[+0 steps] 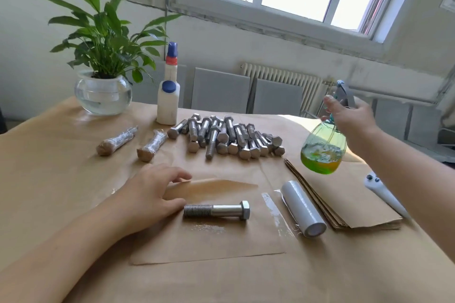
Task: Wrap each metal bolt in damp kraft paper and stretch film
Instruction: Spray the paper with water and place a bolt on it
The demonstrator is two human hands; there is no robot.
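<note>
One steel bolt (216, 210) with a hexagonal head and threaded shank lies on its side on a damp sheet of brown kraft paper (209, 241) — wet patches glisten below it and along the sheet's curled far edge. The person's left hand (150, 194) rests flat on the sheet just beside the threaded end, fingers relaxed and spread, gripping nothing. Their right hand (349, 113) is raised above the table (49, 179), curled around the trigger neck of a round, translucent green spray bottle (322, 147) holding a little liquid. A grey roll of stretch film (304, 209) lies to the right of the sheet, beside a stack of kraft sheets (357, 199). Farther back sits a heap of bare bolts (226, 138); left of it lie two wrapped bolts (133, 141) — lumpy brown paper under shiny film. A white plastic bottle (168, 103) and a leafy plant in a glass bowl (103, 93) stand behind.
</note>
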